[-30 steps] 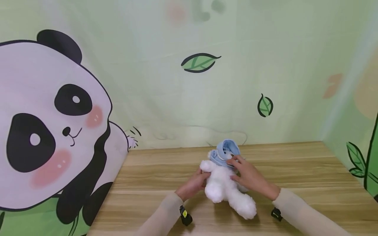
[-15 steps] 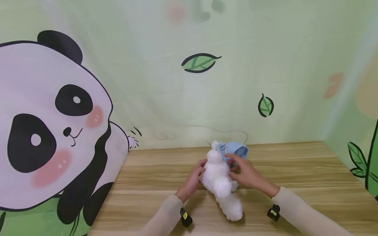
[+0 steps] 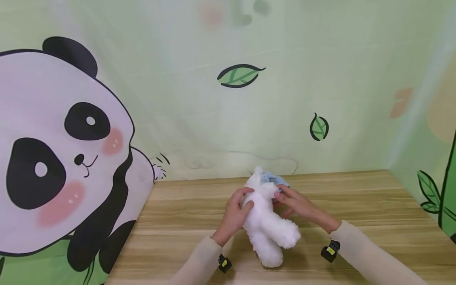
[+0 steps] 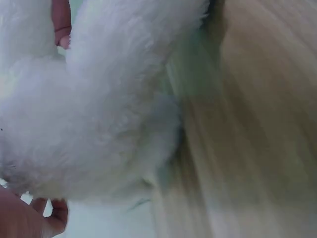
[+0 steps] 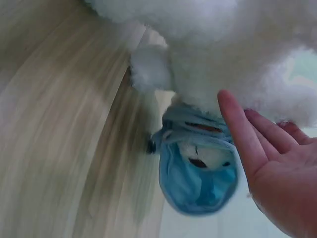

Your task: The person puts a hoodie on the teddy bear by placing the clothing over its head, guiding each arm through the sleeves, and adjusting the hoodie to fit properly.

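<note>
A white plush toy [image 3: 257, 211] is tilted over the table, its legs toward me and its head away. It wears a blue hood [image 3: 269, 178], mostly hidden behind the body in the head view; the right wrist view shows the hood [image 5: 173, 183] framing the toy's face. With thumb and fingers round the toy's side, my left hand [image 3: 233, 215] grips the body. My right hand [image 3: 303, 206] holds the toy near one arm, thumb on the fur [image 5: 208, 64] and other fingers partly hidden behind it.
The wood-grain table [image 3: 356, 206] extends to both sides of the toy. Behind it hangs a pale green cloth [image 3: 199, 118] printed with leaves and a large panda [image 3: 103, 91]. Small black wrist devices, such as the right one [image 3: 330, 251], sit under the sleeves.
The toy has been turned over from its front, so its face and most of the hood are now hidden in the head view. My left hand has moved up along its side.
</note>
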Demonstrator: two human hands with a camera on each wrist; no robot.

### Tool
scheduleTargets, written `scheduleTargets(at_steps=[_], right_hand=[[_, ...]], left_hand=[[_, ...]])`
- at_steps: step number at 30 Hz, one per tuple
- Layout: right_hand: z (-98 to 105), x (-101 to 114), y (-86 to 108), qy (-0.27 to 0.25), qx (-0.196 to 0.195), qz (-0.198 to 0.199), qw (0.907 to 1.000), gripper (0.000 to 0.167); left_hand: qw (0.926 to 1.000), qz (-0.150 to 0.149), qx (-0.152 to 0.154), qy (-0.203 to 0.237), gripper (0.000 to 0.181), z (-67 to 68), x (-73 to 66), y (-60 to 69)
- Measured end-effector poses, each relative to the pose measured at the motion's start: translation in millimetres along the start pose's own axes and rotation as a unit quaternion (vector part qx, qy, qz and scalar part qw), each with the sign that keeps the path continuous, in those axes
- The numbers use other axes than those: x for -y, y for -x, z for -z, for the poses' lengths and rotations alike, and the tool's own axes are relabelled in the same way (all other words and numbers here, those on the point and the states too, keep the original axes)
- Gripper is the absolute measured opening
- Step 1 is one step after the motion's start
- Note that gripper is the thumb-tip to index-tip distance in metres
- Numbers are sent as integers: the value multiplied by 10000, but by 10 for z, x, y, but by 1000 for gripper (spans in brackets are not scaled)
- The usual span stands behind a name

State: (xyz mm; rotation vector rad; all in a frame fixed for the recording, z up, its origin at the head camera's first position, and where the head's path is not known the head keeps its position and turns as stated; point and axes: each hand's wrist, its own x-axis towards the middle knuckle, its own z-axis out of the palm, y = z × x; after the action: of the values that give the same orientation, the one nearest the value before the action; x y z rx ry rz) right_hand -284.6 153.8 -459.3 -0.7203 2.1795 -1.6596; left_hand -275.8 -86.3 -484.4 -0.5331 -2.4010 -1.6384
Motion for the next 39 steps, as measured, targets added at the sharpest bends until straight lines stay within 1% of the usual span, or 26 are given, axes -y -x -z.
scheduleTargets(at_steps=[2,3,4,6,7,9,11,13,14,15,17,18,19,20,21,24,26,28,30,31,32,33,34,36,38,39], right_hand=[[-4,2,-6,-92,119,-143,9998,56],[-8,-4,-9,-124,87,-242,9996,58],[-7,-19,-12,-149,30,-341,9993,58],[2,-62,-5,-220,-139,-495,9984,55],[12,-87,6,-253,-257,-547,9979,53],[41,-144,35,-345,-468,-572,9967,46],[95,-202,78,-336,-605,-531,9962,42],[150,-253,121,-260,-691,-537,9958,43],[176,-276,140,-220,-697,-553,9958,43],[201,-299,158,-160,-689,-569,9959,45],[237,-334,189,-88,-642,-604,9961,43],[244,-348,201,-85,-636,-645,9958,41],[245,-361,210,-94,-600,-641,9961,38],[241,-376,216,-92,-582,-635,9962,36],[232,-390,222,-100,-561,-621,9964,34],[182,-435,245,-216,-465,-695,9963,30],[137,-478,250,-204,-388,-745,9963,30],[110,-508,265,-118,-404,-824,9957,31],[110,-517,278,206,-518,-844,9949,33],[122,-515,285,465,-627,-823,9935,32],[143,-503,290,724,-736,-813,9913,32],[168,-488,287,964,-846,-804,9885,31],[197,-463,276,1208,-926,-777,9853,31],[262,-404,221,1581,-1086,-716,9788,30],[325,-340,129,1755,-1218,-668,9746,31],[353,-306,76,1798,-1261,-665,9733,32]], left_hand=[[9987,-342,-7,-370,31,-10,-46,13],[9975,-489,17,-515,31,-17,-64,14],[9965,-574,62,-609,30,-23,-75,15],[9959,-619,147,-637,29,-29,-78,19],[9967,-551,186,-570,29,-27,-69,22],[9985,-328,225,-379,31,-6,-24,33],[9995,10,232,-220,33,21,46,41],[9982,444,374,-120,37,56,125,54],[9963,671,527,-48,39,69,164,63],[9927,932,757,123,42,78,196,77],[9821,1356,1216,472,49,75,239,102],[9774,1482,1397,562,51,61,259,113],[9744,1529,1523,622,53,41,267,123],[9735,1497,1607,637,55,21,274,131],[9747,1420,1624,580,56,3,273,137],[9887,790,1269,71,51,-17,252,113],[9920,522,1127,-205,47,19,228,91],[9919,367,1151,-386,44,71,210,63],[9892,406,1334,-452,44,120,206,43],[9883,477,1384,-437,44,139,208,33],[9884,545,1364,-379,43,160,214,19],[9894,620,1275,-305,41,184,226,4],[9911,671,1117,-271,39,213,242,-16],[9942,802,687,-218,33,290,270,-82],[9949,931,329,-209,29,381,309,-188],[9941,1026,262,-241,29,422,333,-248]])
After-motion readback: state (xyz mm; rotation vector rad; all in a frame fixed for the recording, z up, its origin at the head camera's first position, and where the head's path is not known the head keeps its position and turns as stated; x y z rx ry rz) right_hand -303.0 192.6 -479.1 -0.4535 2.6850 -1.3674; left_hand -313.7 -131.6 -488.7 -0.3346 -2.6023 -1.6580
